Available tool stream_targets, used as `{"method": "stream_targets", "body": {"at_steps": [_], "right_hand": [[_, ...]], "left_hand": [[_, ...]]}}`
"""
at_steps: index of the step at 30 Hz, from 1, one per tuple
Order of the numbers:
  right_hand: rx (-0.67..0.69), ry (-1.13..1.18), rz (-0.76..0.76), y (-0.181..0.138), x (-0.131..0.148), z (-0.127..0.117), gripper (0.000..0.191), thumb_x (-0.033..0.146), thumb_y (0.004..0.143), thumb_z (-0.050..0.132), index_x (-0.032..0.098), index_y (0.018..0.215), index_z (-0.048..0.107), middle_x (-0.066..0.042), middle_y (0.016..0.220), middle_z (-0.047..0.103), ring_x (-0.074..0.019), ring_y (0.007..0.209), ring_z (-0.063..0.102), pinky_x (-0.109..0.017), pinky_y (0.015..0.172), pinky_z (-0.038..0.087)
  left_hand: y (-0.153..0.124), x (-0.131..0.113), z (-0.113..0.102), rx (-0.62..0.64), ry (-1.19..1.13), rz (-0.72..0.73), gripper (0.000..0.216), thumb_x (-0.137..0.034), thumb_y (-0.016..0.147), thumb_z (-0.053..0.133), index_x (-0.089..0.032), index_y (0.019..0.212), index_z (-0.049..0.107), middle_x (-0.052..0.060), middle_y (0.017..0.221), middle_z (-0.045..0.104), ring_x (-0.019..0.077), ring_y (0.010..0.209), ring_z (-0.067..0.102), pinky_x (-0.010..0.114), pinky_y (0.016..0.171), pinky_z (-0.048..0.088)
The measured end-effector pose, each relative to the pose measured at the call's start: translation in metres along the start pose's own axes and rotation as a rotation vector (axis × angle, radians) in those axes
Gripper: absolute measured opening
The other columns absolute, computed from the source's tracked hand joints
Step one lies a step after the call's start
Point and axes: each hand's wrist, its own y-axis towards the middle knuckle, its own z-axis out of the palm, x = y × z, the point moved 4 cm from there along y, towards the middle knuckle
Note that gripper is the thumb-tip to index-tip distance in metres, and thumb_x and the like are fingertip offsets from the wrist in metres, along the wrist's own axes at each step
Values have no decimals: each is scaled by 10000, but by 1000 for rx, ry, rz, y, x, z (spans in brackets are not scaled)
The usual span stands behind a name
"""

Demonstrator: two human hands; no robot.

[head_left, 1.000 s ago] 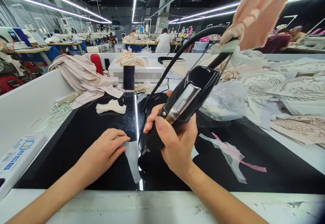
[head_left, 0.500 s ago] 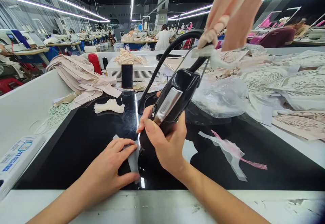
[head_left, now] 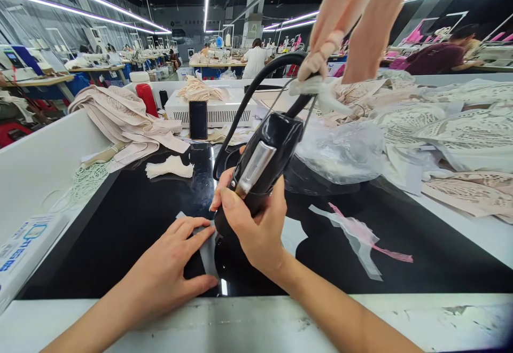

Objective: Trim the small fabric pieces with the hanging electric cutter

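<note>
My right hand (head_left: 258,225) is wrapped round a black corded hand tool (head_left: 276,139) with a silver plate on its side. The tool leans to the upper right, its lower end close to the black glossy board (head_left: 128,235); its working tip is hidden. Palm down, my left hand (head_left: 172,262) lies with spread fingers on a narrow translucent strip (head_left: 207,251), just left of the tool. A white translucent piece (head_left: 293,235) shows behind my right hand. Knotted pale pink fabric bands (head_left: 340,27) hold the tool from above near its thick black cable (head_left: 244,94).
On the board lie a cream scrap (head_left: 170,167) and translucent and pink strips (head_left: 356,235). A clear plastic bag (head_left: 340,153) and lace pieces (head_left: 428,123) fill the right. Behind stand a phone (head_left: 197,120) and a white box (head_left: 228,110); pink fabric (head_left: 124,112) is heaped left.
The tool and my right hand have shifted slightly left, the tool's upper end most. My left hand stays on the strip. The whole view has drifted a little.
</note>
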Motion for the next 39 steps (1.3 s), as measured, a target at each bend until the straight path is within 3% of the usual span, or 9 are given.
{"method": "stream_targets", "body": {"at_steps": [10, 15, 21, 27, 33, 39], "right_hand": [[84, 135, 79, -8, 6, 6, 323, 232, 800, 680, 275, 961, 404, 61, 745, 532, -121, 564, 549, -295, 535, 505], [18, 42, 69, -11, 5, 3, 293, 241, 785, 674, 267, 960, 441, 29, 800, 558, -130, 604, 549, -301, 540, 516], [65, 169, 68, -14, 13, 4, 305, 211, 793, 671, 272, 957, 421, 63, 748, 557, -114, 562, 559, -294, 552, 516], [76, 160, 93, -23, 18, 3, 315, 206, 771, 681, 269, 952, 432, 51, 750, 569, -129, 570, 572, -310, 551, 528], [34, 76, 99, -25, 16, -1, 286, 216, 778, 667, 261, 944, 439, 37, 775, 566, -135, 599, 575, -329, 582, 537], [67, 87, 78, -21, 18, -5, 314, 218, 781, 672, 268, 947, 410, 65, 744, 566, -113, 557, 570, -291, 549, 523]], "left_hand": [[0, -1, -2, -5, -9, 21, 628, -353, 826, 721, -269, 1410, 507, 72, 1478, 482, 315, 1380, 394, 535, 1149, 385], [-1, 1, -2, -34, -13, 41, 610, -344, 811, 745, -278, 1381, 539, 74, 1480, 488, 329, 1360, 424, 556, 1139, 388], [-3, 3, -1, -57, 0, 59, 752, -345, 807, 752, -302, 1482, 425, 77, 1499, 470, 331, 1361, 433, 567, 1149, 366], [-2, 2, -3, -65, -36, 76, 653, -378, 825, 730, -300, 1429, 492, 72, 1465, 506, 333, 1337, 457, 549, 1126, 406], [-2, 0, -3, -41, 0, 52, 667, -413, 835, 724, -264, 1438, 482, 89, 1482, 488, 333, 1360, 443, 576, 1167, 336], [-11, 4, -2, -110, 18, 86, 663, -393, 878, 698, -269, 1464, 414, 102, 1476, 522, 292, 1382, 459, 577, 1190, 285]]}}
